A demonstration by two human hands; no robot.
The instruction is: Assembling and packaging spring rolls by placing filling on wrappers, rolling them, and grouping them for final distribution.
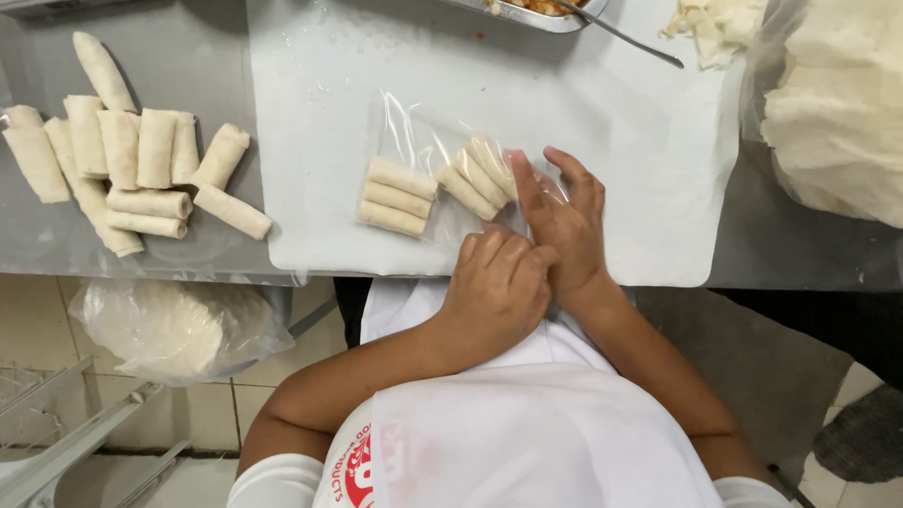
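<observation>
Rolls (pixel 439 189) in the clear bag (pixel 407 135) look soft and crushable; my right hand (pixel 566 225) presses flat, unclenched, on its mouth, left hand (pixel 498 287) curled beside, holding nothing I can see.

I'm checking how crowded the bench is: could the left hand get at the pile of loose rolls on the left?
Probably yes: the left hand is free, and bare table lies between it and the pile.

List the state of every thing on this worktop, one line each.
Clear bag: lying flat, six rolls inside.
Rolls in bag: wrapped, in two groups.
Loose rolls: wrapped, piled, unbagged.
Metal tray: holds filling, spoon in it.
Left hand: at bag's edge.
Right hand: flat on bag.
</observation>
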